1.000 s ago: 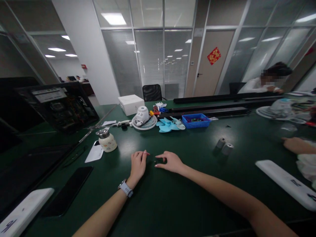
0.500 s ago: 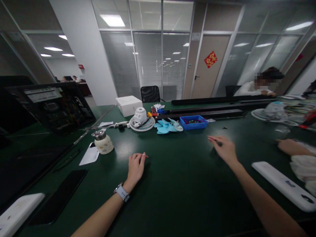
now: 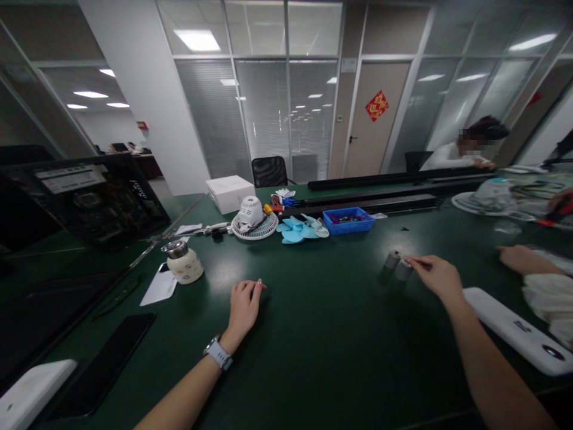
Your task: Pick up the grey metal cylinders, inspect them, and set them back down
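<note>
On a clock face laid over the table, with the wearer at six, the bare right hand has swung out from the middle, where it faced the other hand a second ago, to about two o'clock. It is now at the two short grey metallic cylinders, the farther cylinder and the nearer cylinder, which stand upright just beside each other on the dark green tabletop. The work therefore centres on this pair rather than on the spot between the hands; the tiny dark object that lay there is no longer visible.

The right thumb and forefinger are brought close together at the nearer cylinder's top. Whether they touch its rim, or pinch something small, I cannot tell.

The left hand, above a grey-strapped wristwatch, has barely moved. It rests near nine o'clock, fingers loosely curled, thumb beside the forefinger; no object shows in it, though the gap is too hidden to be sure.

Around the pair, a blue rectangular plastic tray sits towards one o'clock, a long white rounded plastic piece at four, and a co-worker's hand at three.
</note>
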### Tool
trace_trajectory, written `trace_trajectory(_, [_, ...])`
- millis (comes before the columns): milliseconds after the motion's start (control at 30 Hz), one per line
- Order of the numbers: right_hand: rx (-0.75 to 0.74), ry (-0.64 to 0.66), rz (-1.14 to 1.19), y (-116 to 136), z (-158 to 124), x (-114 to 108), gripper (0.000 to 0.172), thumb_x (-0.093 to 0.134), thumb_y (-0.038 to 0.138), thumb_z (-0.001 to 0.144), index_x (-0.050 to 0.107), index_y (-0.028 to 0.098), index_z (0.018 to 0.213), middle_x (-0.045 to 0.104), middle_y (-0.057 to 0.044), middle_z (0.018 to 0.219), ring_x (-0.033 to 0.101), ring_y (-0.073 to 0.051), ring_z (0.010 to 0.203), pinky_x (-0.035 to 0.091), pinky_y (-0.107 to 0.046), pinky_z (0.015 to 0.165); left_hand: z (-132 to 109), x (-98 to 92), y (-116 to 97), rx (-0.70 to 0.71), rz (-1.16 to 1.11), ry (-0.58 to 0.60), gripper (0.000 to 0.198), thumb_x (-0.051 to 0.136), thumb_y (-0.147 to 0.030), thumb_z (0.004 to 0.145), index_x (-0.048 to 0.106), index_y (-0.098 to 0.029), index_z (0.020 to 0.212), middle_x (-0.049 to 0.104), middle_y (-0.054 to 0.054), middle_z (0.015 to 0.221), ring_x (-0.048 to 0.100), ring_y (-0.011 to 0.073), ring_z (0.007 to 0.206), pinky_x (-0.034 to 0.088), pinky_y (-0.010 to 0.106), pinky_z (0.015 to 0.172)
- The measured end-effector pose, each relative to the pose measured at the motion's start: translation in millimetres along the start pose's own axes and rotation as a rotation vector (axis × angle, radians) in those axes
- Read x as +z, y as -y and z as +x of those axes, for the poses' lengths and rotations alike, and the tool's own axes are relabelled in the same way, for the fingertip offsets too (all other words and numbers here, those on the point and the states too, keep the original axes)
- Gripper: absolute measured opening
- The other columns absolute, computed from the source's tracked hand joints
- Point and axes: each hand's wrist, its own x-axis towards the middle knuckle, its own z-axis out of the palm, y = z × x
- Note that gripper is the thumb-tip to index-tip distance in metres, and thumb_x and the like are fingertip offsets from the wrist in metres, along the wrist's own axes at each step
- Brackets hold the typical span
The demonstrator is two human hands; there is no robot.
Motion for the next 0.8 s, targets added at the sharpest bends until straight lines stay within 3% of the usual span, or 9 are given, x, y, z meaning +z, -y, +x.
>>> trace_trajectory(233, [0.094, 0.111, -0.115, -1, -1, -3, 0.050, 0.050, 0.061, 0.078, 0.077, 0.023, 0.097, 0.071, -0.014, 0.092, 0.065, -0.030, 0.075, 0.046, -0.038, 0.061, 0, 1.5, 2, 0.000, 0.016, 0.008, 0.041, 0.036, -0.045, 0.095, 0.071, -0.024, 0.090, 0.067, 0.005, 0.096, 0.053, 0.0225, 0.095, 0.039, 0.045, 0.093])
trace_trajectory(367, [0.052, 0.022, -0.204, 19, 1, -9, 0.072, 0.050, 0.074, 0.072, 0.068, 0.021, 0.118, 0.067, -0.017, 0.111, 0.064, -0.035, 0.093, 0.048, -0.043, 0.071, 0, 2.6, 4, 0.009, 0.006, 0.001, 0.040, 0.037, -0.045, 0.095, 0.071, -0.024, 0.090, 0.067, 0.005, 0.096, 0.053, 0.0226, 0.095, 0.039, 0.044, 0.094])
trace_trajectory(433, [0.058, 0.000, -0.289, 34, 8, -9, 0.079, 0.050, 0.076, 0.069, 0.066, 0.018, 0.121, 0.068, -0.020, 0.106, 0.063, -0.037, 0.097, 0.046, -0.048, 0.078, 0, 2.7, 5, 0.009, 0.005, 0.003, 0.040, 0.038, -0.046, 0.094, 0.071, -0.024, 0.090, 0.067, 0.005, 0.097, 0.053, 0.0228, 0.096, 0.039, 0.045, 0.094])
trace_trajectory(633, [0.105, 0.188, -0.396, 57, 31, 1, 0.049, 0.057, 0.061, 0.072, 0.077, 0.023, 0.094, 0.073, -0.013, 0.088, 0.066, -0.033, 0.089, 0.030, -0.058, 0.098, 0, 1.6, 3, 0.001, 0.008, -0.009, 0.039, 0.038, -0.045, 0.094, 0.071, -0.024, 0.090, 0.067, 0.005, 0.096, 0.054, 0.0231, 0.097, 0.039, 0.044, 0.093])
trace_trajectory(800, [-0.050, 0.148, -0.307, 81, 16, 4, 0.043, 0.060, 0.064, 0.069, 0.077, 0.026, 0.079, 0.074, -0.007, 0.083, 0.066, -0.033, 0.091, 0.005, -0.066, 0.105, -1, 1.5, -1, -0.016, 0.002, -0.022, 0.039, 0.039, -0.045, 0.094, 0.071, -0.024, 0.089, 0.067, 0.006, 0.097, 0.053, 0.0242, 0.097, 0.041, 0.045, 0.090])
